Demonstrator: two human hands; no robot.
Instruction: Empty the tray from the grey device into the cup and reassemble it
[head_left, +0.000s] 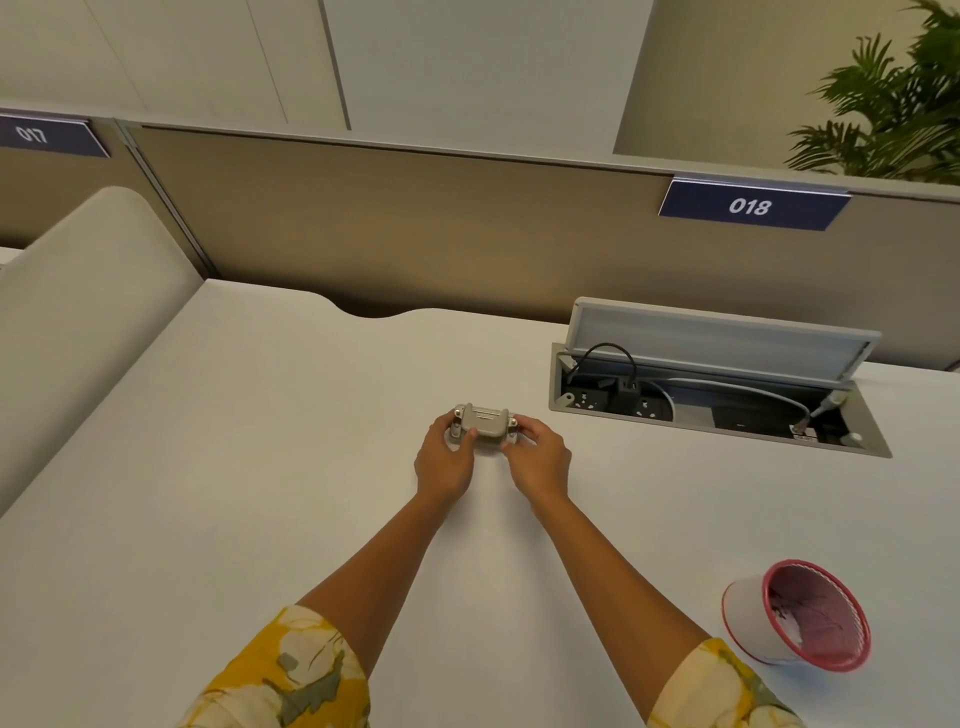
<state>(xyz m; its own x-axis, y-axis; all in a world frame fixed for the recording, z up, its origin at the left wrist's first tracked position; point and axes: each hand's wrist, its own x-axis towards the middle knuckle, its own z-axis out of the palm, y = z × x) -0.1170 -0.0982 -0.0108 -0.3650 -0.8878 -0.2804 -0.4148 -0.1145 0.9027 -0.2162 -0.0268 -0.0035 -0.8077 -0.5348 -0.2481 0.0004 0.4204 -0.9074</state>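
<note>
hands: left hand (445, 457) and right hand (535, 457) both grasping grey device (484, 423), mid-counter (260, 467). tray position unclear. next, judged: slide tray out, carry to cup (797, 616) at near right edge.

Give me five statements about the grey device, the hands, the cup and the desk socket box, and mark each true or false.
1. Both hands hold the grey device. True: left hand, right hand.
2. The cup stands left of the arms. False: it is on the right, nearer the person.
3. The cup's rim is red. True.
4. The socket box lid is shut. False: it is raised, cables showing.
5. The sign above the socket box reads 017. False: it reads 018.
</note>
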